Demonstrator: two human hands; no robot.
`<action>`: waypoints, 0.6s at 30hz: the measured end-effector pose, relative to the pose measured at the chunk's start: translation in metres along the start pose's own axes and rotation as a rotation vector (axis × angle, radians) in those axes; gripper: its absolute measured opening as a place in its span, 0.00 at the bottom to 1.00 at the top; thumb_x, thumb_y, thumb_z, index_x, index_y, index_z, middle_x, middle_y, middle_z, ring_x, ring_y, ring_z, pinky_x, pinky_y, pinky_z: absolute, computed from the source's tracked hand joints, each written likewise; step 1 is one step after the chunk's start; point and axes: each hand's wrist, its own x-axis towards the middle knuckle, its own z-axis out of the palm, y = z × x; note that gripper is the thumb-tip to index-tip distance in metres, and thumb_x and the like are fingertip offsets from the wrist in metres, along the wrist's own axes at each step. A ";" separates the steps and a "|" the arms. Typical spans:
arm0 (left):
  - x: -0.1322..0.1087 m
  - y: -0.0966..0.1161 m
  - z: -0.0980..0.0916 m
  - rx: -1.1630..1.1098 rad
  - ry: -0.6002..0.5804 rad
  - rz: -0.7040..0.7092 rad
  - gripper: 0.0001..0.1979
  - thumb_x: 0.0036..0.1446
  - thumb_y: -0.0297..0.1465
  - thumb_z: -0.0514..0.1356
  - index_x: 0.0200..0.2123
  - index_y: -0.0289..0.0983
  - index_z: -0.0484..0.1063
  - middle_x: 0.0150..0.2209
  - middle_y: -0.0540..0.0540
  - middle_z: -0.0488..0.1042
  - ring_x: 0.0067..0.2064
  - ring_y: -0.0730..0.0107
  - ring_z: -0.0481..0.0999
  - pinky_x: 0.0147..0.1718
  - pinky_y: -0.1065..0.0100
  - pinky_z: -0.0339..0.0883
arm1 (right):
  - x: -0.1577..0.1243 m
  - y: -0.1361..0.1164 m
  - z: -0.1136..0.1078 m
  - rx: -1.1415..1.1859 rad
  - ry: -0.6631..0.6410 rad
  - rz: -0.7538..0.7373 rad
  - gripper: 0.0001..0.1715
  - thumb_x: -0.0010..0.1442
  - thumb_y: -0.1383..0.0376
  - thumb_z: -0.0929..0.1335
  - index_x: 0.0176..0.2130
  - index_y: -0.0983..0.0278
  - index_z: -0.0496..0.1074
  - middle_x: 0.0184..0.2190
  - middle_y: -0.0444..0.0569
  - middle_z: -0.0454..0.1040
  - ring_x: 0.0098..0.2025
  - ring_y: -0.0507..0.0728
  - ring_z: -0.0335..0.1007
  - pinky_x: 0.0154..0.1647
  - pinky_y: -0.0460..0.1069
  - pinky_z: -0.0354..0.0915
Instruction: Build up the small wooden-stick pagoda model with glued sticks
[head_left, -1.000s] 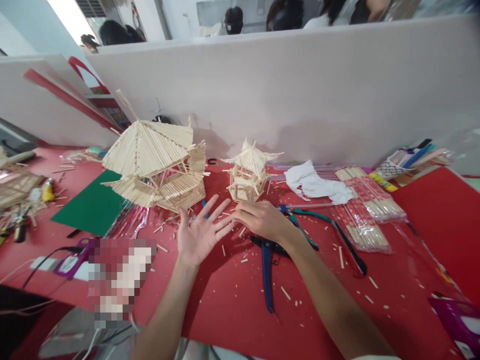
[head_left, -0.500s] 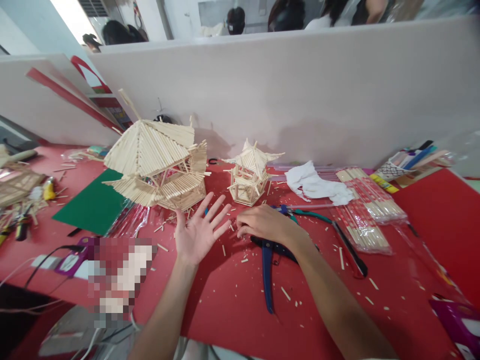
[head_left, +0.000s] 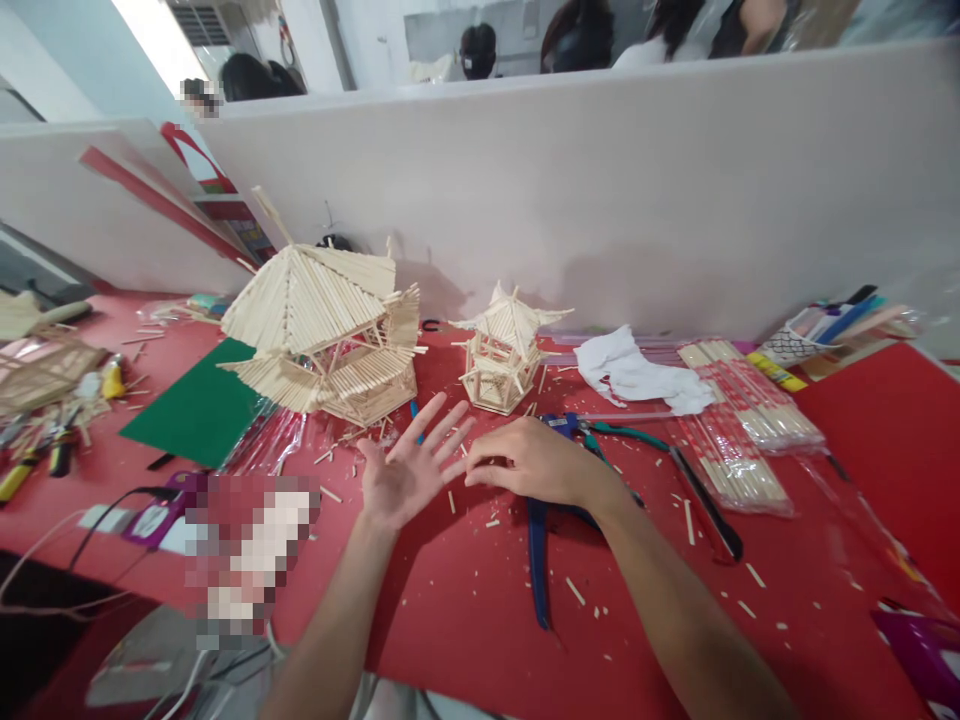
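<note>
My left hand point(head_left: 409, 478) is held palm up over the red table with its fingers spread; nothing lies in the palm. Fingers curled into a pinch, my right hand point(head_left: 525, 462) touches the left hand's little finger at its tip. Whatever the pinch holds, if anything, is hidden. Below my right hand lies a blue-handled tool point(head_left: 538, 575), partly covered. Beyond the hands stand a larger pavilion model point(head_left: 322, 340) of thin wooden sticks and a smaller pavilion model point(head_left: 502, 350) with a pointed roof.
Right of my hands lie a green-handled tool point(head_left: 634, 432), a crumpled white tissue point(head_left: 637, 370) and packs of wooden sticks point(head_left: 739, 455). At left are a green sheet point(head_left: 195, 405) and a power strip point(head_left: 161, 515). A pale partition point(head_left: 510, 180) rises behind; stick scraps litter the table.
My right hand has shifted slightly left, its fingertips now meeting the left hand's little finger, where a small gap was before. The left hand stays spread; the view has moved a little.
</note>
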 end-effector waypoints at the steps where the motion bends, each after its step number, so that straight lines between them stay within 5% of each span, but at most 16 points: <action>1: 0.000 -0.001 0.001 0.028 -0.005 -0.002 0.51 0.47 0.65 0.56 0.68 0.43 0.56 0.72 0.38 0.48 0.72 0.41 0.42 0.65 0.44 0.51 | 0.002 -0.004 0.003 0.039 0.060 -0.009 0.07 0.65 0.63 0.69 0.39 0.60 0.80 0.35 0.45 0.81 0.36 0.53 0.74 0.39 0.47 0.62; 6: 0.001 -0.013 -0.001 0.118 -0.032 -0.020 0.51 0.44 0.62 0.62 0.66 0.41 0.60 0.70 0.36 0.54 0.70 0.37 0.49 0.64 0.46 0.55 | 0.013 -0.020 0.027 0.184 0.270 -0.069 0.11 0.64 0.64 0.70 0.47 0.59 0.77 0.44 0.46 0.81 0.43 0.53 0.76 0.46 0.47 0.66; 11: 0.002 -0.024 -0.009 0.174 -0.026 -0.037 0.48 0.46 0.60 0.62 0.64 0.39 0.63 0.65 0.37 0.61 0.68 0.37 0.53 0.63 0.50 0.57 | 0.019 -0.017 0.045 0.224 0.390 -0.093 0.07 0.64 0.68 0.69 0.42 0.62 0.78 0.41 0.46 0.82 0.43 0.53 0.77 0.45 0.47 0.67; 18: 0.004 -0.023 -0.014 0.190 -0.045 -0.069 0.48 0.46 0.58 0.64 0.66 0.39 0.59 0.62 0.36 0.65 0.64 0.38 0.62 0.61 0.48 0.60 | 0.016 -0.011 0.037 0.111 0.380 -0.143 0.06 0.65 0.69 0.68 0.39 0.63 0.77 0.39 0.46 0.81 0.39 0.52 0.76 0.42 0.46 0.65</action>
